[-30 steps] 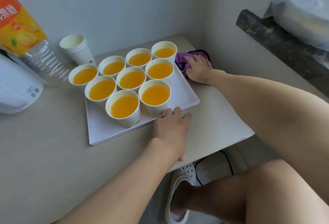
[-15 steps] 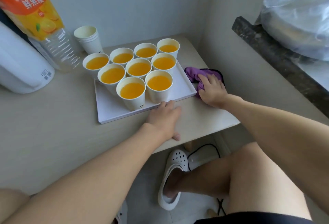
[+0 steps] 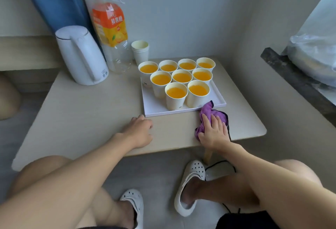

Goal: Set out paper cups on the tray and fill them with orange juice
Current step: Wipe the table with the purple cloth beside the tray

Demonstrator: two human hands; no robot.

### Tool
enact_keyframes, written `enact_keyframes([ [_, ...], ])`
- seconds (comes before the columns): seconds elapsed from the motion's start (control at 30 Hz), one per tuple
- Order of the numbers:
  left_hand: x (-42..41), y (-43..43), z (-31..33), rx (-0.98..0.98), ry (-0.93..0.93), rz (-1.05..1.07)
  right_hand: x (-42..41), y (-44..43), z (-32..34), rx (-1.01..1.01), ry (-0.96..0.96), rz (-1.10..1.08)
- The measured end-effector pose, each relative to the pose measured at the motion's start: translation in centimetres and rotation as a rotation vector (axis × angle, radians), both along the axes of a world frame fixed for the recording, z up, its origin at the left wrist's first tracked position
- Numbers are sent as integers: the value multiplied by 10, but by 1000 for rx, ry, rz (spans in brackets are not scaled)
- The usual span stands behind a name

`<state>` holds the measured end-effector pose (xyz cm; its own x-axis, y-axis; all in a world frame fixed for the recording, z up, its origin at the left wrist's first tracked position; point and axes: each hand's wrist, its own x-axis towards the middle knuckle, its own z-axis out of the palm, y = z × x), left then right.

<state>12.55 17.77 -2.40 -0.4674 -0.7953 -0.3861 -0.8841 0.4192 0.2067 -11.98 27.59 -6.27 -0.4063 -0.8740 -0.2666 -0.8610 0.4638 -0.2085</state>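
pale walls close in around our small beige bench. at its far left stand a white kettle and the nearly empty juice bottle, then spare stacked cups. our left hand rests loosely curled on the bench, its grip empty, near the white tray carrying nine filled paper cups. our right hand presses flat on a purple cloth touching the tray's near right corner.
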Motion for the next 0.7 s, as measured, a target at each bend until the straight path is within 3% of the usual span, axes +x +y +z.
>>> enact_keyframes([
  [0.43, 93, -40, 0, 84, 228, 378, 194, -50, -5, 4, -6, 547],
  [0.7, 95, -62, 9, 45, 182, 473, 226, -130, -10, -61, -43, 462],
])
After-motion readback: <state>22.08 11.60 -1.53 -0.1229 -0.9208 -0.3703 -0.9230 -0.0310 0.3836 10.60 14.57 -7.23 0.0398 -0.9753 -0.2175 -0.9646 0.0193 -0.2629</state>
